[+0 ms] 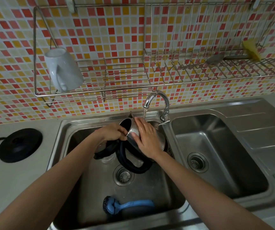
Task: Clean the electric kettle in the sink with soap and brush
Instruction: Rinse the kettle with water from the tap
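A steel electric kettle (pixel 132 130) with a black handle (pixel 130 161) lies tilted in the left sink basin (pixel 150 193), its mouth turned toward the far left. My left hand (pixel 112 132) grips the kettle's rim beside the open lid. My right hand (pixel 147 137) lies flat on the kettle's steel side, fingers together, wet. Water runs from the tap (pixel 156 101) onto my right hand and the kettle. A blue-handled brush (pixel 126 205) with a dark head lies at the basin's near edge, touched by neither hand.
The kettle's black base (pixel 20 145) with its cord sits on the counter at left. A second basin (pixel 216 155) and draining board lie to the right. Above hangs a wire rack (pixel 117 77) holding a white mug (pixel 63 69) and a yellow sponge (pixel 252 49).
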